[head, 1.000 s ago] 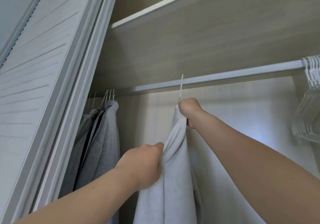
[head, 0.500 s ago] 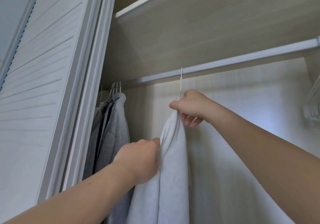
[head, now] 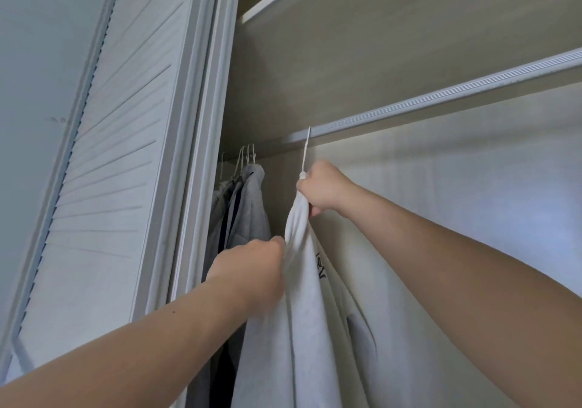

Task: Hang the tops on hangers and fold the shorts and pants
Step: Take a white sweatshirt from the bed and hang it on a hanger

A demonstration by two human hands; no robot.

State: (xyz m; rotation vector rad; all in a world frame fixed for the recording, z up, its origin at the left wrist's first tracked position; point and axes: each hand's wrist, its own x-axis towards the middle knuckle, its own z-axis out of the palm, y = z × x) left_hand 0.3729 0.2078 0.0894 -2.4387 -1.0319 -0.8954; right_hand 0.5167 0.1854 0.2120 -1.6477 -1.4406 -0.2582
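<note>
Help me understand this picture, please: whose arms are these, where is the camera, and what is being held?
There is no machine here: these are a person's two bare arms, filmed by a single camera worn on the head, which looks up into a wardrobe. The right hand grips the white top at its neck, just under the thin hanger hook, which reaches up to the metal rail. The left hand pinches the same top's fabric lower down. Further left on the rail hang several grey garments on their own hangers, beside the louvred door. A wooden shelf runs above the rail.
</note>
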